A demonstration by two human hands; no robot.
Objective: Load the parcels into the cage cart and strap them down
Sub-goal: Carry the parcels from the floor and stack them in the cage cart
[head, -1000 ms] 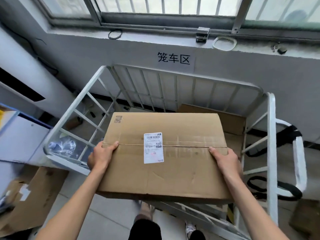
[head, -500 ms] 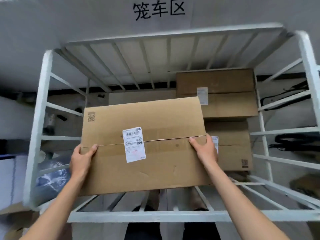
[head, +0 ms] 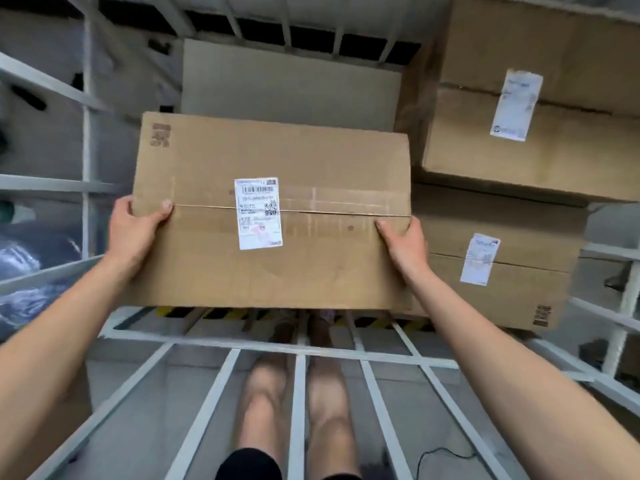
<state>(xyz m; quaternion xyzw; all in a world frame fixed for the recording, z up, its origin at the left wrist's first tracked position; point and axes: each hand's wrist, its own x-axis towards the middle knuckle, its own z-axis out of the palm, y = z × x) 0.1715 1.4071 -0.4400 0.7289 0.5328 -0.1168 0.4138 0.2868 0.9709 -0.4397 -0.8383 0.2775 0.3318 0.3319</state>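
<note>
I hold a flat brown cardboard parcel [head: 322, 168] with a white shipping label level inside the white cage cart [head: 298, 351], down between its walls. My left hand [head: 133, 230] grips the parcel's left edge, thumb on top. On the right edge sits my right hand [head: 405, 242], thumb on the taped seam. Two more labelled parcels are stacked in the cart's right half: the upper parcel [head: 561, 140] rests on the lower parcel [head: 519, 237]. No strap is visible.
The cart's barred front wall [head: 367, 403] is between my legs and the parcel. Barred side walls stand left [head: 88, 168] and right [head: 623, 306]. A pale board [head: 291, 88] lies on the cart floor behind the parcel. A shiny plastic-wrapped bundle [head: 27, 258] lies outside at left.
I have leaned over the cart and brought the parcel down inside it, into the left half beside the stacked parcels. Both hands keep the same grip.
</note>
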